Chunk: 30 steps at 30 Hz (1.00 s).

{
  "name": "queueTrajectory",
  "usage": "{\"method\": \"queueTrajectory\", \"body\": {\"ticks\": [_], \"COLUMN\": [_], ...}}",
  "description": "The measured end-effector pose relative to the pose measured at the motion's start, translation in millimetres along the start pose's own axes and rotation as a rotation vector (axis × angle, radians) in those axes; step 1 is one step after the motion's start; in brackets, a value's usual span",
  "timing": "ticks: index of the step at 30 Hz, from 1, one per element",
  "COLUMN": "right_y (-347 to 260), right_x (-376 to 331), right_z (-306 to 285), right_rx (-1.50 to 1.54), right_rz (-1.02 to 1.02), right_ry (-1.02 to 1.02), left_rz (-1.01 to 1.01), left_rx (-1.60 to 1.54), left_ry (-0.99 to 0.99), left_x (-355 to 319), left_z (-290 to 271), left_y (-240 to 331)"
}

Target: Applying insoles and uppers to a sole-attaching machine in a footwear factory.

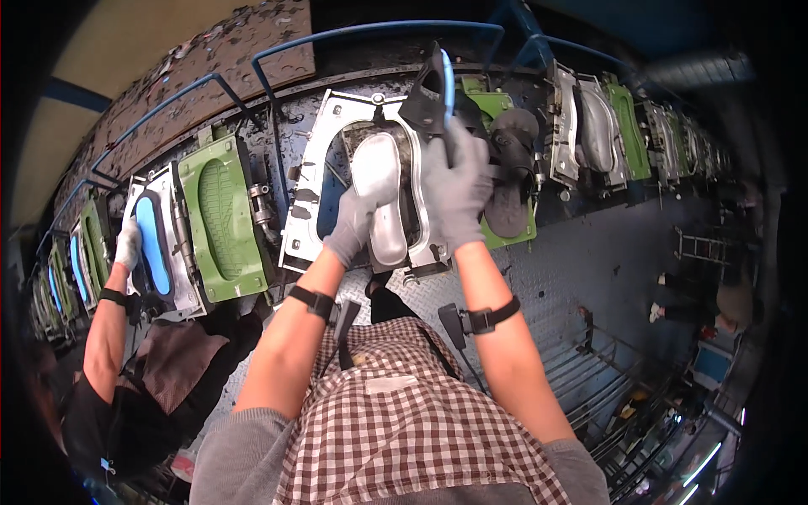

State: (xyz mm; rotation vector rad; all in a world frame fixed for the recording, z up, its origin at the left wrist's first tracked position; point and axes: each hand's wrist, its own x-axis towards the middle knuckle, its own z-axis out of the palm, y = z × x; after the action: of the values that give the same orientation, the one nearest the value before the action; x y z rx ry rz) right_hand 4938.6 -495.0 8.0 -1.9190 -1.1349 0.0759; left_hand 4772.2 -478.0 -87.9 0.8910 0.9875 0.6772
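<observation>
My left hand (357, 224), in a grey glove, grips the left edge of a silver metal foot form (378, 160), its thumb side on the form's face. The form sits within an opened silver mould frame (305, 202). My right hand (461, 181), gloved too and blurred, is closed at the lower end of a black shoe upper (427, 88) with a light-blue sole layer (449, 80). That shoe upper tilts up above the mould's far right corner. Just right of my right hand, a dark sandal-like piece (509, 177) lies over a green mould plate (523, 231).
More silver and green moulds line the bench, such as a green plate (220, 220) and a blue insole (152, 244) on the left. A co-worker's gloved hand (128, 244) touches that mould. Blue rails (379, 32) run behind; a metal rack (606, 362) stands lower right.
</observation>
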Motion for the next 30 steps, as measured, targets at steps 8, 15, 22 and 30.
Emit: {"method": "queueTrajectory", "body": {"ticks": [8, 15, 22, 30], "right_y": [-17.8, 1.0, 11.1, 6.9], "right_x": [-18.4, -93.8, -63.7, -60.8], "right_z": [31.0, -3.7, -27.1, 8.6], "right_rx": [-0.144, -0.289, -0.138, -0.005], "right_rz": [-0.384, -0.589, -0.123, 0.528], "right_ry": [-1.009, -1.097, -1.07, -0.921], "left_rz": [0.015, -0.482, -0.231, -0.092], "left_rx": [0.466, 0.005, -0.346, -0.47], "left_ry": [-0.332, -0.092, 0.015, 0.125], "left_x": [-29.9, -97.6, -99.8, -24.5], "left_z": [-22.7, -19.3, -12.6, -8.8], "left_y": [0.4, -30.6, 28.0, 4.3]}}
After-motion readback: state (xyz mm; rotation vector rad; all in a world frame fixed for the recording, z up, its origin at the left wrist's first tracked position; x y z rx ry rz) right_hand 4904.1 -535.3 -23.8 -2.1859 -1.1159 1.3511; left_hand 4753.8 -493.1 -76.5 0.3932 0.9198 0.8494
